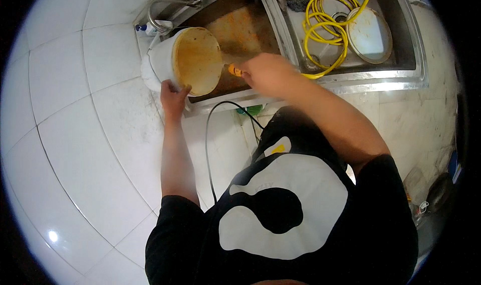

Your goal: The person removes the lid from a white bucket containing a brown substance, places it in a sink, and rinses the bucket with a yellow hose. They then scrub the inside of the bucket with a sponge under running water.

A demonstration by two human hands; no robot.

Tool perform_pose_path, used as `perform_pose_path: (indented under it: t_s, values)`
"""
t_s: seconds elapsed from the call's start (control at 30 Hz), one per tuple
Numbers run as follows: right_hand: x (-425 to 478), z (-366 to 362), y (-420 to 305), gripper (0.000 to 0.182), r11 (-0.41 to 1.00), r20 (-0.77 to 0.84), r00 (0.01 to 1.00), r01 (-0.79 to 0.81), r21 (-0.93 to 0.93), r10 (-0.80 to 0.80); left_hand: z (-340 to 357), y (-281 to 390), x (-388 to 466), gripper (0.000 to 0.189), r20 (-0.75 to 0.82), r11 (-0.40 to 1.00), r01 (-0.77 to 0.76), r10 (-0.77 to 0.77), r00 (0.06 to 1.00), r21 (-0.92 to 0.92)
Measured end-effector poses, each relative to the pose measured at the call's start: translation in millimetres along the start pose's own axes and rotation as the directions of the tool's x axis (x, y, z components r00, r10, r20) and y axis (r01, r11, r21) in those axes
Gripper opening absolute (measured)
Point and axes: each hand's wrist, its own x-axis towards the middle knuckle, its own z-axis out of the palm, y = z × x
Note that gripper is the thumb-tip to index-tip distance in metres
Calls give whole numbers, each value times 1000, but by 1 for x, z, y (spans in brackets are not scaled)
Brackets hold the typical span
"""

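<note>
A white plastic bucket [161, 61] lies tilted at the left end of the sink, its mouth facing right. Brownish-yellow stains coat its inside. My left hand [174, 97] grips the near edge of its rim, thumb towards the opening. In my right hand [268, 72], blurred by motion, is a short orange-yellow fitting [235, 70] pointed at the bucket's mouth. A yellow hose [325, 27] lies coiled in the right basin and passes behind my right forearm; whether it joins the fitting is hidden. A greyish blur, possibly water spray, shows beside the fitting.
Orange residue spots the left basin [236, 25] of the steel sink. In the right basin [404, 55] a round white lid [370, 37] leans near the drain. A faucet [152, 14] and a pump bottle [154, 27] stand at the back left. A black cable [207, 134] loops before me.
</note>
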Motion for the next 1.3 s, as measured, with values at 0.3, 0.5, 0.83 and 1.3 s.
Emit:
perform_pose_path:
  t_s: [0.3, 0.5, 0.83, 1.3]
  values:
    - [-2, -3, 6, 35, 995, -84, 996, -43, -85, 36, 9, -2, 3, 47, 20, 997, 17, -15, 1000, -73]
    - [-6, -4, 3, 36, 997, -120, 992, -40, -71, 31, 18, -10, 1, 47, 34, 998, 52, -51, 998, -35]
    - [-10, -21, -8, 35, 995, -184, 983, -26, -98, 7, 31, -20, 5, 46, 85, 994, 15, -6, 996, -111]
    - [-11, -6, -4, 33, 994, -195, 981, -24, -104, 3, 31, -13, 11, 50, 44, 990, 36, -30, 999, -137]
